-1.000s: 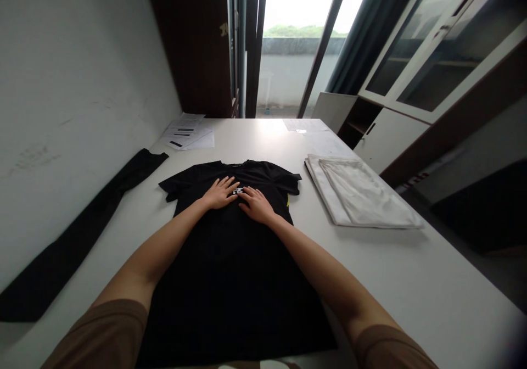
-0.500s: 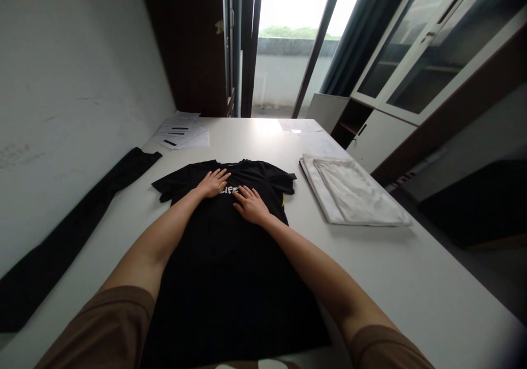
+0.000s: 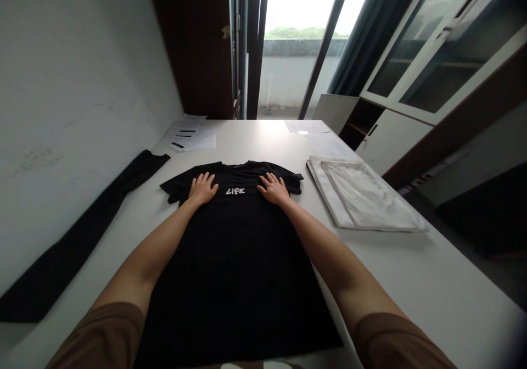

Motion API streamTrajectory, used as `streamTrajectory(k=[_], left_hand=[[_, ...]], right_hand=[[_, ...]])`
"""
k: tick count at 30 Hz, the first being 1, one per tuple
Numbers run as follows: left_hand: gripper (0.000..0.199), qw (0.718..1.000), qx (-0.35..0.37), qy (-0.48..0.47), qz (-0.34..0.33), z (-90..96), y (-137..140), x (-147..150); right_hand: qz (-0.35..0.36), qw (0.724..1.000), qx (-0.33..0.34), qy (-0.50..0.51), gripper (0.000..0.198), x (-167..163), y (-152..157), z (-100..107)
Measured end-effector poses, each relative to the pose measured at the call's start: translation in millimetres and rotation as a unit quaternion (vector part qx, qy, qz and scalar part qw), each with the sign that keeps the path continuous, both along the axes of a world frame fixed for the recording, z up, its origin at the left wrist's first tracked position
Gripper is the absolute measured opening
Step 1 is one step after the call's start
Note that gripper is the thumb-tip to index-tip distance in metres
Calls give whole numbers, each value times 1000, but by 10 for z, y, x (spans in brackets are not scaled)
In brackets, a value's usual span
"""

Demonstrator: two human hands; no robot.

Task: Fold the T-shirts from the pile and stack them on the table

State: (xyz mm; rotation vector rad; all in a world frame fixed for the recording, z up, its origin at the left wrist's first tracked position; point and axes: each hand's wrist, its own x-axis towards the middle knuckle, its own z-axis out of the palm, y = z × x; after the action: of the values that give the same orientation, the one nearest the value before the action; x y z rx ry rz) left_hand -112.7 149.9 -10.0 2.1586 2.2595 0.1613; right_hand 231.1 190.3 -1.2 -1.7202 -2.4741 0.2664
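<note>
A black T-shirt (image 3: pixel 242 270) lies spread out on the white table, its collar at the far end and its hem close to me. White lettering (image 3: pixel 235 191) crosses its chest between my hands. My left hand (image 3: pixel 202 189) rests flat on the upper left of the chest, fingers spread. On the upper right, near the sleeve, my right hand (image 3: pixel 273 188) lies flat too, with its fingers apart. Neither hand grips the cloth.
Folded white cloth (image 3: pixel 366 196) lies on the table (image 3: pixel 415 281) to the right. A long black garment (image 3: pixel 82 231) stretches along the wall at left. Papers (image 3: pixel 191 134) lie at the far left, and more sheets (image 3: pixel 325 141) at the far right. Cabinets (image 3: pixel 395 138) stand beyond the right edge.
My hands have slid apart across the shirt's chest, the left one leftward and the right one rightward, uncovering the lettering. The whole view has shifted slightly.
</note>
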Motion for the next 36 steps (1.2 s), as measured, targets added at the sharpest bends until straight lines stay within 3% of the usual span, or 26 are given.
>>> streamTrajectory(k=[6, 14, 25, 36], left_hand=[[78, 999, -31, 7, 18, 54, -65, -238], [85, 997, -74, -5, 37, 236, 59, -156], [94, 997, -67, -9, 43, 260, 159, -81], [93, 997, -69, -22, 32, 133, 517, -117]], right_hand=[[-35, 999, -9, -3, 67, -5, 168, -50], [-66, 998, 1, -7, 67, -56, 305, -78], [-72, 997, 7, -18, 66, -145, 355, -67], [-89, 996, 22, -1, 66, -218, 566, -60]])
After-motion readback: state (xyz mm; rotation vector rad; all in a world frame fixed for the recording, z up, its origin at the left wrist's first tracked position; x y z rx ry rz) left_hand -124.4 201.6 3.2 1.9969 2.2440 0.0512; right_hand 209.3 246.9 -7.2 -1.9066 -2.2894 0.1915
